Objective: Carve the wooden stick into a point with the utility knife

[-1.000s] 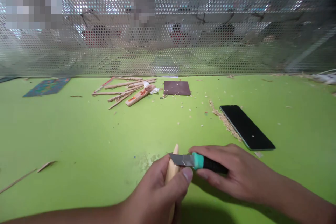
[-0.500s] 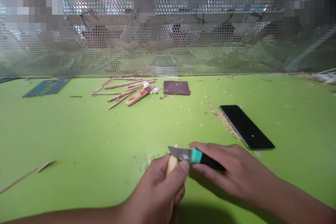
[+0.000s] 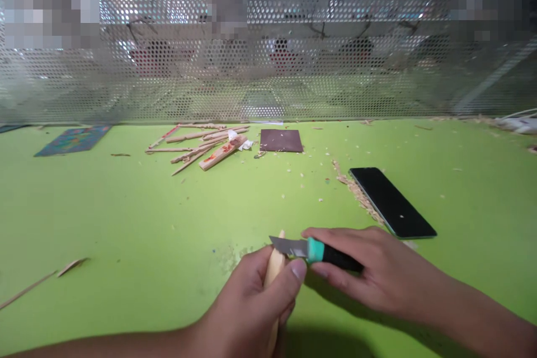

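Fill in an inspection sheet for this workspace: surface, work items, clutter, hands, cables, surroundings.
Surface: green table, littered with shavings, thickest along the left edge of the phone.
Work items: wood, tapered end pointing away from the person; knife, blade across the wood near that end, contact hard to judge.
Clutter: sticks and a stained block piled together; brown sheet beside them; patterned sheet at far left.
Hands: left hand grips the wood; right hand grips the knife.
Cables: white cable at far right.
Surroundings: perforated screen behind the table; shapes beyond it unclear.
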`<state>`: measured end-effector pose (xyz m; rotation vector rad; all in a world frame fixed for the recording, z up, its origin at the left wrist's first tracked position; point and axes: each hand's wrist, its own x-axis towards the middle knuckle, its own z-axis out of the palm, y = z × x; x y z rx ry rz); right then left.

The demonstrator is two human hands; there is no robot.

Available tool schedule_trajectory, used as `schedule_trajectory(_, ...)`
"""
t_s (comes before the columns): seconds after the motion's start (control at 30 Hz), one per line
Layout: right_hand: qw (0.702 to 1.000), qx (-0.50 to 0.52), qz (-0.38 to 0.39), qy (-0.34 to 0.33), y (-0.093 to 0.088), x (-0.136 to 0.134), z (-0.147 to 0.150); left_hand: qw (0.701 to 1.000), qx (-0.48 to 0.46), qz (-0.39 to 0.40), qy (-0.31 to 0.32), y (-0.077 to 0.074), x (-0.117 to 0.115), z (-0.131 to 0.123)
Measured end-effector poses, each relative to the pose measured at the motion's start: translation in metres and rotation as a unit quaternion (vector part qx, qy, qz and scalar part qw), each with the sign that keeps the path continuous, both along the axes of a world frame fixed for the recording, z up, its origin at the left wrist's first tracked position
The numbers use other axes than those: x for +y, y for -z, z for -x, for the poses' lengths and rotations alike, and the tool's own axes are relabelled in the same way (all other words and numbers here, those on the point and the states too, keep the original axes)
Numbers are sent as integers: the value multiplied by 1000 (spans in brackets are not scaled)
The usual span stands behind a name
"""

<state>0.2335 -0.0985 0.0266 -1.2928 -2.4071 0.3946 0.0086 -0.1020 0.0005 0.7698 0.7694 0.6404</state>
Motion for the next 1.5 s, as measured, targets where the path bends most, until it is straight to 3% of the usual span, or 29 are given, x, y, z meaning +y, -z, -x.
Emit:
schedule_trajectory(0.23, 1000, -20, -17, 4, 1, -4, 2, 999, -7, -27, -26, 6, -2, -3)
schedule_trajectory(0.43, 994, -57, -21, 88, 8, 9, -8, 1000, -5, -15, -9, 1, -2, -3)
schedule_trajectory(0.57, 993, -52, -5, 108, 7, 13, -13, 999, 27, -21, -9, 1, -1, -3)
schedule_trajectory(0.7, 997, -24, 7, 73, 0, 6, -8, 999, 17, -31, 10, 1, -1, -3)
schedule_trajectory(0.93, 998, -22, 63, 2, -11, 1, 0, 995, 87, -3, 39, 7, -3, -2)
schedule_trajectory(1.17, 999, -26, 25, 15, -5, -5, 3, 995, 89, -33, -17, 7, -5, -4)
schedule_trajectory(1.27, 998, -40, 2, 52, 1, -1, 0, 996, 69, -53, -16, 4, -4, -3)
schedule_trajectory(1.4, 981, -106, -59, 150, 6, 13, -11, 998, 31, -48, -7, 2, -5, -2)
schedule_trajectory(1.5, 984, -95, -53, 144, 5, 17, -14, 999, 30, -18, -18, 2, -5, -2)
